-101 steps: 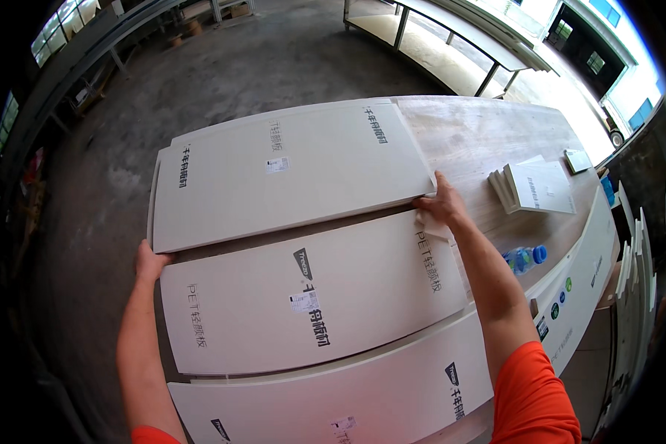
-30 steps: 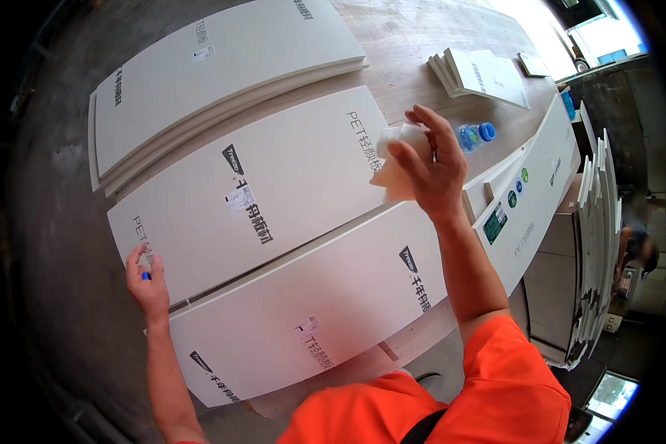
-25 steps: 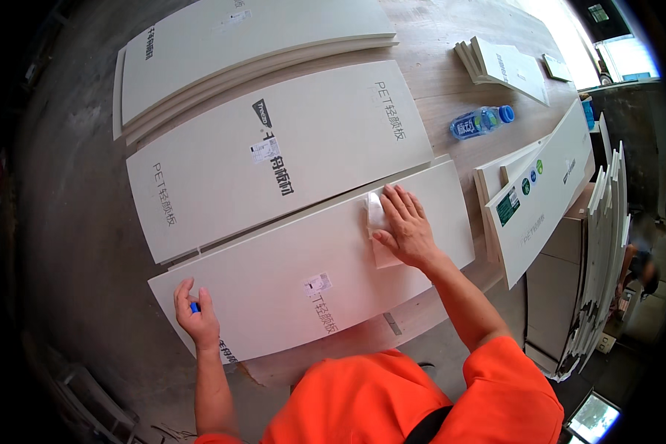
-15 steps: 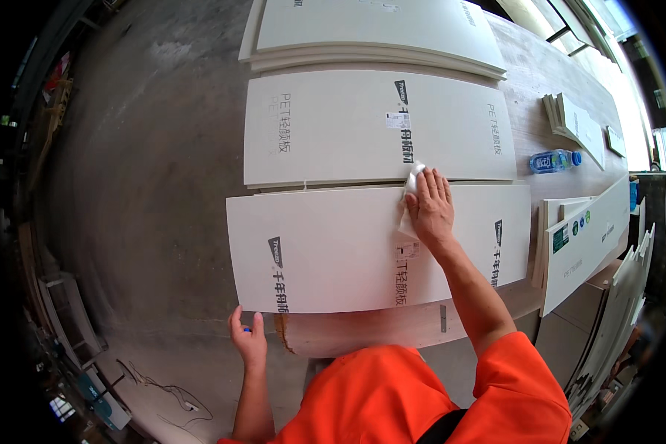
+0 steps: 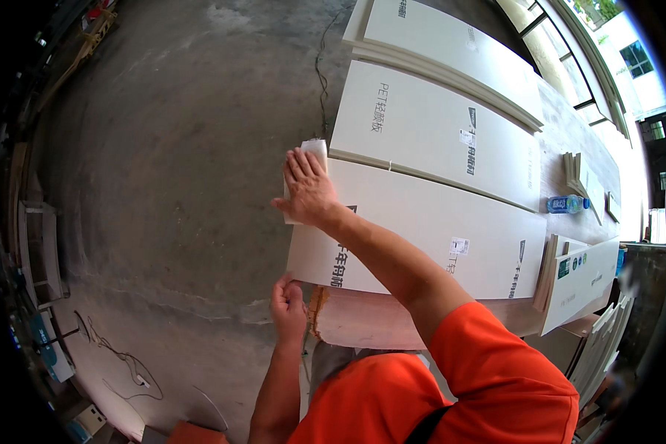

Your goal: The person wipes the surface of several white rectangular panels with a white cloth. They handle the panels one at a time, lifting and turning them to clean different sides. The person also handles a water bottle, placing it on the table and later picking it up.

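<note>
Pale wooden table [image 5: 377, 322], left edge | white rectangular panel [image 5: 422, 222] | right hand [image 5: 307, 189] spread on white cloth [image 5: 317, 149] | left hand [image 5: 288, 307] unclear | press evenly

On the tabletop [image 5: 374, 320], the near panel [image 5: 411, 229] lies before the middle panel [image 5: 425, 122], the far stack [image 5: 440, 48] behind both; the bottle [image 5: 565, 204] lies to their right.
</note>
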Motion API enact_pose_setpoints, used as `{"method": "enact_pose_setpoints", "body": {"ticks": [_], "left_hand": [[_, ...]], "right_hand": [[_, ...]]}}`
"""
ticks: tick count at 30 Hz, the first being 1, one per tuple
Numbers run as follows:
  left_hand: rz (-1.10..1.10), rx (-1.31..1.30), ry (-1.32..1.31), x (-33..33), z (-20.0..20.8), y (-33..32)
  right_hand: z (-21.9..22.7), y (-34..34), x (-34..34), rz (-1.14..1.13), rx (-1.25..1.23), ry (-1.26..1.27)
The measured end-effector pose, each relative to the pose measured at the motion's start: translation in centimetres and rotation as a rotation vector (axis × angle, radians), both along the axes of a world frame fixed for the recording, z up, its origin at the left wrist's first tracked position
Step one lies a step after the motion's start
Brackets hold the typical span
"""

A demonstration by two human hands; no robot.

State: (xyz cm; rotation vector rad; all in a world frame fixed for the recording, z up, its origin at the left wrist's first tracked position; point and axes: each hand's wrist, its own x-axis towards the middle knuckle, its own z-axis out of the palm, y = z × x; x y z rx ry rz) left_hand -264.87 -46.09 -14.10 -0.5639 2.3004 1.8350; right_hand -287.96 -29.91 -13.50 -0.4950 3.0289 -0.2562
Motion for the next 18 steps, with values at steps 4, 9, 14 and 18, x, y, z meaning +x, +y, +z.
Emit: {"method": "enact_pose_setpoints", "body": {"ticks": [4,9,14,18], "left_hand": [[0.405,0.192,-0.105,-2.4,2.0,-3.5],[0.209,0.010,0.049,-5.6,-0.1,-5.1],[-0.096,-0.465,0.457,-11.6,-3.1,-0.9],[-0.170,-0.692,0.344,-14.9,-4.0,4.6]], "right_hand": [[0.2,-5.6,11.8,0.144,-0.128,-0.027],[-0.7,1.4,19.9,-0.153,-0.156,-0.001],[-1.5,17.4,32.5,-0.633,-0.039,-0.035],[-2.4,31.8,42.9,-1.177,0.018,-0.055]]}}
